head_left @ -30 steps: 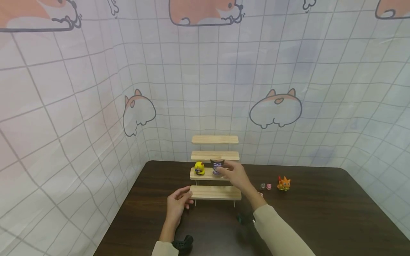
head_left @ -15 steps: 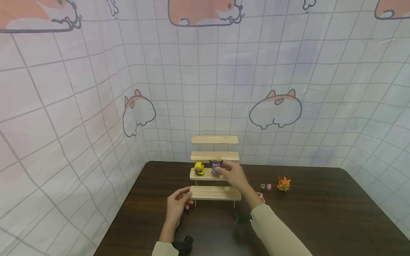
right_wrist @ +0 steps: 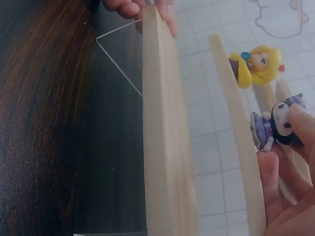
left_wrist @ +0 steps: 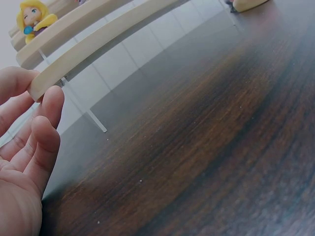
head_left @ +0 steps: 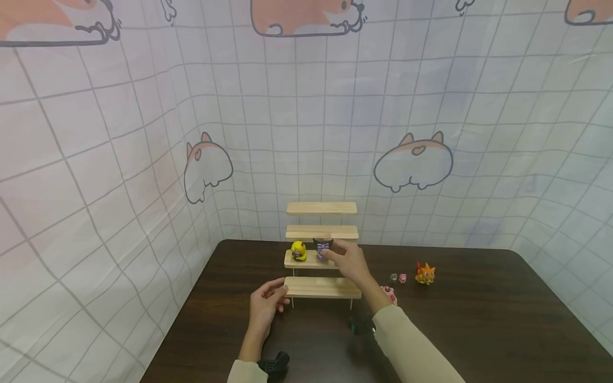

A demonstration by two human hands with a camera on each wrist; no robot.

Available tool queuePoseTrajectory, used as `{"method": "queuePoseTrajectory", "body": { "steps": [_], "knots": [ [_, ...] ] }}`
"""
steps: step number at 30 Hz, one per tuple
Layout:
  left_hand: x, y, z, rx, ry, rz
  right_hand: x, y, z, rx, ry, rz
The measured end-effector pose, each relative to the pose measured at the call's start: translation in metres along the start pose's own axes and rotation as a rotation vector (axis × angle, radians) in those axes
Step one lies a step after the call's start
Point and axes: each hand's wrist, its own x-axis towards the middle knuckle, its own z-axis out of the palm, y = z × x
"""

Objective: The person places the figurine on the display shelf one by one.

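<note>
My left hand (head_left: 264, 307) pinches the left end of the lowest board of a tiered wooden display stand (head_left: 323, 287). In the left wrist view its fingers lie above and below that board end (left_wrist: 44, 84). With thumb and fingers, my right hand (head_left: 350, 261) holds a black-and-purple figurine (head_left: 323, 249) upright at the second board from the bottom. The right wrist view shows the thumb at the head of this figurine (right_wrist: 275, 123), its base at the board; whether it touches is hard to tell. A yellow-haired figurine (head_left: 298, 251) stands to its left on the same board.
Right of the stand, an orange figurine (head_left: 424, 274) and two tiny figures, one grey (head_left: 394, 277) and one pink (head_left: 403, 277), stand on the dark table (head_left: 479, 319). A larger pink figurine (head_left: 390, 294) is partly behind my right forearm. Patterned cloth (head_left: 330, 133) hangs behind.
The right hand has shifted slightly left with the black-and-purple figurine. More of the pink figurine shows beside the forearm. The left hand keeps its place on the stand.
</note>
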Motion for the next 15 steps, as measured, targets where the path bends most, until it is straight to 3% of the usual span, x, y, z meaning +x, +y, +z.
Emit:
{"method": "queuePoseTrajectory", "body": {
  "steps": [15],
  "knots": [
    [0.0003, -0.0008, 0.0005, 0.009, 0.010, 0.010, -0.0015, -0.0022, 0.0005, -0.044, 0.026, 0.012]
  ]
}}
